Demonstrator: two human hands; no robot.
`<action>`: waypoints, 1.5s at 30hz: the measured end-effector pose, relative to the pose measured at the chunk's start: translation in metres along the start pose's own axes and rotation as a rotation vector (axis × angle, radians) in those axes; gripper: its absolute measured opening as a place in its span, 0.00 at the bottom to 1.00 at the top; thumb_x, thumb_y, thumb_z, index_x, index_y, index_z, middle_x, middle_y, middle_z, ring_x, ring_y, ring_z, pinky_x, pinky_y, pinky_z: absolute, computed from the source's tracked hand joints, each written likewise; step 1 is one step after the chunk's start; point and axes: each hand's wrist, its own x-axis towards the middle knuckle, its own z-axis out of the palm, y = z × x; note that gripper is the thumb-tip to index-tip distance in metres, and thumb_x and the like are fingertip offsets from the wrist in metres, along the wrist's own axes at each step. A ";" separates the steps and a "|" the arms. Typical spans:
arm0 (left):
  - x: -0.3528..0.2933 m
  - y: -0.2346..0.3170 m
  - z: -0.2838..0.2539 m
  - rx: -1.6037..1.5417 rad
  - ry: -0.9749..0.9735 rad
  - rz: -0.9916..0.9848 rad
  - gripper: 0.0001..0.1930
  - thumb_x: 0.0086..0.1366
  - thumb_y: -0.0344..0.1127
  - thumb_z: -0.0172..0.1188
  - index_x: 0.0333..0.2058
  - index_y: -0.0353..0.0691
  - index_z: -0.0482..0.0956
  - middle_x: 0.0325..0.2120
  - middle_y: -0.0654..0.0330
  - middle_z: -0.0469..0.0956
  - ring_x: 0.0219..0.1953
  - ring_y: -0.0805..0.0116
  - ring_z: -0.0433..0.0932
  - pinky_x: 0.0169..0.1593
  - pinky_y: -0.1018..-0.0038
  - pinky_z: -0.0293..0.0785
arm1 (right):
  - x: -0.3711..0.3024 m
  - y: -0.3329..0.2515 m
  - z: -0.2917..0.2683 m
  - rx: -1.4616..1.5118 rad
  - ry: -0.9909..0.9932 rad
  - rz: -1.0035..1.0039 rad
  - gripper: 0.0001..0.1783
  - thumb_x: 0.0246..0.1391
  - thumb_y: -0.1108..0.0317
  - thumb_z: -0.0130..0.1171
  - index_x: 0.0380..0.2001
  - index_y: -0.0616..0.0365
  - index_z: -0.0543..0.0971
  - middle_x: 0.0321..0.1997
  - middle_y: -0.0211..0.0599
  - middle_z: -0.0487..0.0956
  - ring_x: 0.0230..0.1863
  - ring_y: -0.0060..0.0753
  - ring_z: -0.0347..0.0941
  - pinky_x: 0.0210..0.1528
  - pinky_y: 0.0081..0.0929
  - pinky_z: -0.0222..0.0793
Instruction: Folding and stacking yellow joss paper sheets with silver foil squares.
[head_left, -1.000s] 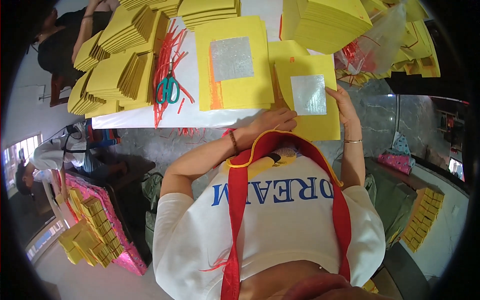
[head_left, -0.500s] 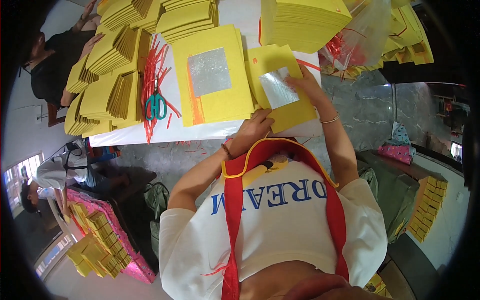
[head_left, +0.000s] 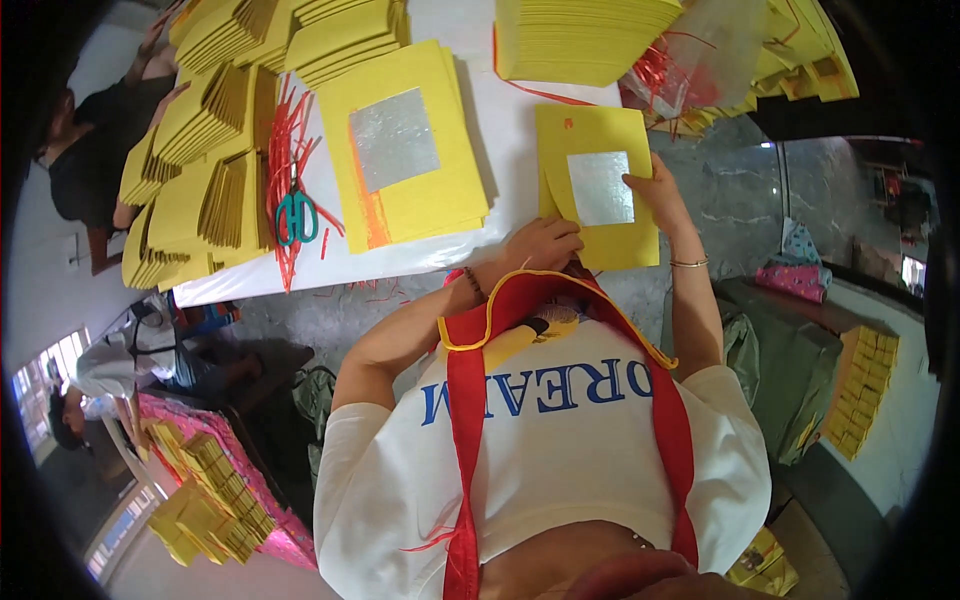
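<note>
A small batch of yellow paper sheets (head_left: 595, 245) with a silver foil square (head_left: 600, 188) on top lies partly over the table's right front edge. My right hand (head_left: 668, 205) grips it by the right edge, thumb on top near the foil. Its lower left corner is held in the bent fingers of my left hand (head_left: 545, 246). To the left, apart from both hands, lies a larger yellow paper stack (head_left: 400, 215) with a silver square and an orange smear down its left side.
Teal-handled scissors (head_left: 296, 215) rest on red plastic strips (head_left: 283, 150). Folded yellow bundles (head_left: 215, 190) fill the table's left. A tall yellow stack (head_left: 580, 40) and a clear bag (head_left: 700, 60) of red strips stand at the back. Another person (head_left: 95, 150) sits at the far left.
The batch of yellow sheets has come away from the larger stack, moving right. My left hand moved right with it. My right hand shifted from over the foil to the right edge.
</note>
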 end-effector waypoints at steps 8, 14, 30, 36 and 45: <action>0.001 -0.007 -0.003 0.049 0.128 -0.085 0.10 0.50 0.25 0.57 0.34 0.37 0.73 0.40 0.51 0.72 0.42 0.52 0.72 0.44 0.64 0.71 | -0.023 -0.007 -0.004 0.052 0.119 0.091 0.28 0.55 0.66 0.54 0.59 0.57 0.61 0.39 0.28 0.74 0.39 0.19 0.69 0.40 0.19 0.65; -0.010 -0.012 -0.001 0.049 0.050 -0.016 0.08 0.51 0.24 0.55 0.33 0.38 0.72 0.41 0.51 0.72 0.43 0.51 0.71 0.45 0.64 0.71 | -0.030 -0.008 0.005 0.079 0.102 0.035 0.26 0.56 0.66 0.52 0.58 0.57 0.62 0.40 0.28 0.75 0.40 0.19 0.70 0.39 0.18 0.64; 0.002 -0.036 -0.001 0.141 -0.078 0.068 0.11 0.49 0.31 0.55 0.34 0.39 0.72 0.37 0.50 0.71 0.40 0.50 0.68 0.42 0.63 0.65 | 0.002 0.020 0.007 0.140 0.056 -0.289 0.21 0.51 0.79 0.51 0.51 0.62 0.67 0.42 0.31 0.75 0.40 0.19 0.70 0.41 0.19 0.67; -0.012 -0.022 -0.007 0.096 -0.100 -0.168 0.26 0.49 0.32 0.57 0.50 0.41 0.67 0.56 0.44 0.59 0.56 0.46 0.60 0.54 0.57 0.59 | 0.002 0.024 0.009 0.036 0.112 -0.196 0.28 0.47 0.84 0.49 0.55 0.62 0.63 0.42 0.32 0.75 0.39 0.22 0.72 0.40 0.20 0.69; -0.007 -0.014 -0.010 -0.169 0.157 -0.576 0.33 0.52 0.33 0.60 0.56 0.40 0.58 0.57 0.41 0.55 0.61 0.44 0.52 0.62 0.59 0.50 | 0.015 0.007 0.028 0.146 0.119 -0.174 0.33 0.47 0.83 0.50 0.58 0.60 0.59 0.41 0.34 0.75 0.40 0.24 0.72 0.41 0.20 0.68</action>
